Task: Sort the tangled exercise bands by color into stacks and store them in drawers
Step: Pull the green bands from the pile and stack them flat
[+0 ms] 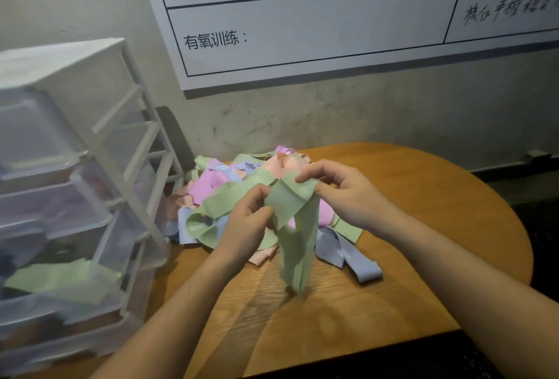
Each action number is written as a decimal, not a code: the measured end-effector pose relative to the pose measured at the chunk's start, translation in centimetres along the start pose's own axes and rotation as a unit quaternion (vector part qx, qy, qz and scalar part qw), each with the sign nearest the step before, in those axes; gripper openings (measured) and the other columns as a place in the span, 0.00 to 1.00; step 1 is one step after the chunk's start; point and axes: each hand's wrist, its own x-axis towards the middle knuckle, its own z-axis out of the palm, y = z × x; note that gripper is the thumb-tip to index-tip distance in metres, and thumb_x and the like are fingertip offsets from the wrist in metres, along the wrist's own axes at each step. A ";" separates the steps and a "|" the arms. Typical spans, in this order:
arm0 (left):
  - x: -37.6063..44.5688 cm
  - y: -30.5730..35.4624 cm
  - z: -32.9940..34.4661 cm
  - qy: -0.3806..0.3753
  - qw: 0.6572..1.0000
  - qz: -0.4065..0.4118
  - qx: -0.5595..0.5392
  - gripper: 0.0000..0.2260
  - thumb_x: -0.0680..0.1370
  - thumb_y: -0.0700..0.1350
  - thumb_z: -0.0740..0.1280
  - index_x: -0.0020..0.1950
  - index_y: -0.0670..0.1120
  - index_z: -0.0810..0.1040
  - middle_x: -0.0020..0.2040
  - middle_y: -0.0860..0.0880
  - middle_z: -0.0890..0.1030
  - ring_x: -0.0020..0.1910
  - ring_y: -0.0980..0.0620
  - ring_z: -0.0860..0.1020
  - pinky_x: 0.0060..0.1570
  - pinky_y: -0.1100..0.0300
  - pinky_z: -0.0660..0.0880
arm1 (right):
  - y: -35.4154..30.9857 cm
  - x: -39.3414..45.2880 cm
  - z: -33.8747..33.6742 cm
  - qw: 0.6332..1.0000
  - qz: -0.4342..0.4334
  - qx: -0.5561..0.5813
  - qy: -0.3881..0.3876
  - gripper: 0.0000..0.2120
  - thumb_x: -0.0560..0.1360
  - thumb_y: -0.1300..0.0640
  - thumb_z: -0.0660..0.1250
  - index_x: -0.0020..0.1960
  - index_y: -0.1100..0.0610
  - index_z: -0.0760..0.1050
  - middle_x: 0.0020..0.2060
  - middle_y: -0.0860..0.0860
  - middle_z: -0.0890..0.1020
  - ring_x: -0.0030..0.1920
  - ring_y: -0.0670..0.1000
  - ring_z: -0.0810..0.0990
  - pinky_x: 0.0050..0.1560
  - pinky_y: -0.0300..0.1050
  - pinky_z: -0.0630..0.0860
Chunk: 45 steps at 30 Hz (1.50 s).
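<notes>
Two bare forearms reach in from the bottom edge, uncovered from the frame's edge to the wrists, with no sleeve cuff showing on either. The left hand (251,221) and the right hand (341,194) are bare too, without gloves, and the visible fingers (314,171) carry short, unpainted nails.

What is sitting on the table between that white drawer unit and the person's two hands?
In the head view, the tangled pile of bands, pink, green, blue and peach, lies between the drawer unit and the hands, left hand and right hand, which hold a green band.
</notes>
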 end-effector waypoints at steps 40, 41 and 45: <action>-0.9 1.9 2.8 0.099 0.967 -0.060 -0.227 0.10 0.83 0.39 0.63 0.65 0.42 0.71 0.49 0.47 0.86 0.46 0.53 0.85 0.40 0.61 0.80 | 1.5 -0.7 3.5 0.981 0.023 0.182 0.055 0.05 0.81 0.59 0.65 0.49 0.51 0.75 0.39 0.55 0.83 0.42 0.49 0.81 0.38 0.44 0.77; -0.9 1.8 3.0 0.101 0.957 -0.068 -0.263 0.11 0.83 0.38 0.63 0.66 0.41 0.70 0.51 0.44 0.86 0.48 0.51 0.85 0.42 0.59 0.81 | 1.5 -0.7 3.6 0.980 0.029 0.188 0.055 0.05 0.82 0.58 0.65 0.49 0.50 0.75 0.38 0.53 0.83 0.41 0.47 0.81 0.37 0.41 0.76; -1.0 1.1 3.1 0.089 0.949 -0.080 -0.291 0.10 0.81 0.37 0.66 0.61 0.42 0.71 0.53 0.41 0.85 0.49 0.47 0.84 0.46 0.54 0.81 | 2.3 -0.4 3.5 0.976 0.033 0.193 0.098 0.07 0.82 0.57 0.65 0.47 0.47 0.76 0.36 0.49 0.82 0.39 0.49 0.79 0.40 0.47 0.74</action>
